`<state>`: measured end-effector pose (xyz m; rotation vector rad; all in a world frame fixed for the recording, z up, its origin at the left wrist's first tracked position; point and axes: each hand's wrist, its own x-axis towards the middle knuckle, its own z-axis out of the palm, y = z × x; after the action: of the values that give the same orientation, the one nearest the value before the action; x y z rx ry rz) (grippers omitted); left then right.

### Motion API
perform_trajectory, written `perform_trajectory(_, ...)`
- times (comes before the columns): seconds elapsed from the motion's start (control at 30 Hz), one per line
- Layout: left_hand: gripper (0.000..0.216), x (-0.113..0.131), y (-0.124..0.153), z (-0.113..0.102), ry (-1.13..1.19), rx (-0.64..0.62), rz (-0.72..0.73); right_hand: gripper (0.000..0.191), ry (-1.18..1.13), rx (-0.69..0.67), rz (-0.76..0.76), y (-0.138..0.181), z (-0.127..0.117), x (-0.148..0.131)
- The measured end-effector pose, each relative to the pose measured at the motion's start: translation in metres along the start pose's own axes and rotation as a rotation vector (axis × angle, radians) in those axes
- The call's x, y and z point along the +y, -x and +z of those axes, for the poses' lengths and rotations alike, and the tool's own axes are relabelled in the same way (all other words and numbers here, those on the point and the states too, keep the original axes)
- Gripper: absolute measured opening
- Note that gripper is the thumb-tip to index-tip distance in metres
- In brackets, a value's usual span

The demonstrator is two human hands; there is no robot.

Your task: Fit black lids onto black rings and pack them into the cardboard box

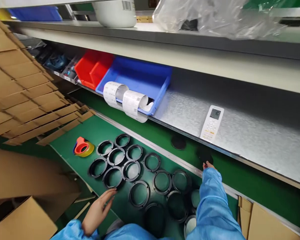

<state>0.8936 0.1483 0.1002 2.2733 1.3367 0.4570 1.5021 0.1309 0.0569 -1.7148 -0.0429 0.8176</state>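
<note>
The left hand is open, fingers spread and holding nothing, just beside the black flanged rings lying flat near the middle of the green mat. The right hand, mostly hidden by its blue sleeve, sits at the mat's far edge beside a dark disc, its grip unclear. Beyond that edge, a blue bin holds printed label rolls, their writing too small to read, and a white remote control lies to its right.

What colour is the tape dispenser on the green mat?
The tape dispenser is orange-red in the head view.
</note>
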Motion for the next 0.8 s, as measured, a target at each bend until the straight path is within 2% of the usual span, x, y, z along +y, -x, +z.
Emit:
perform_trajectory(0.1, 0.032, 0.017, -0.009, 0.007, 0.178, -0.024, -0.12, 0.024, -0.155, -0.018, 0.122, 0.025, 0.032, -0.001)
perform_trajectory(0.17, 0.033, 0.034, -0.021, 0.011, 0.403, -0.069, -0.232, 0.022, -0.247, -0.084, 0.155, 0.062, 0.062, 0.009)
perform_trajectory(0.27, 0.05, 0.062, -0.047, 0.014, 0.955, -0.196, -0.377, 0.022, -0.335, -0.274, 0.201, 0.151, 0.111, 0.034)
perform_trajectory(0.37, 0.074, 0.085, -0.073, 0.008, 1.575, -0.272, -0.427, 0.029, -0.418, -0.596, 0.237, 0.259, 0.151, 0.057)
perform_trajectory(0.43, 0.073, 0.093, -0.086, -0.001, 1.872, -0.28, -0.401, 0.034, -0.426, -0.765, 0.243, 0.319, 0.168, 0.065)
perform_trajectory(0.5, 0.068, 0.094, -0.094, -0.014, 2.048, -0.261, -0.376, 0.04, -0.335, -0.836, 0.236, 0.357, 0.177, 0.066)
perform_trajectory(0.57, 0.062, 0.089, -0.096, -0.03, 2.142, -0.266, -0.36, 0.045, -0.151, -0.764, 0.09, 0.37, 0.181, 0.06)
perform_trajectory(0.6, 0.06, 0.085, -0.096, -0.039, 2.172, -0.291, -0.352, 0.047, -0.026, -0.685, -0.066, 0.371, 0.181, 0.055)
perform_trajectory(0.7, 0.064, 0.074, -0.091, -0.058, 2.217, -0.457, -0.361, 0.044, 0.371, -0.471, -0.674, 0.363, 0.181, 0.036)
perform_trajectory(0.73, 0.068, 0.071, -0.089, -0.063, 2.224, -0.52, -0.374, 0.041, 0.484, -0.454, -0.833, 0.361, 0.182, 0.031)
perform_trajectory(0.8, 0.075, 0.067, -0.085, -0.069, 2.242, -0.589, -0.406, 0.039, 0.653, -0.467, -1.014, 0.362, 0.188, 0.024)
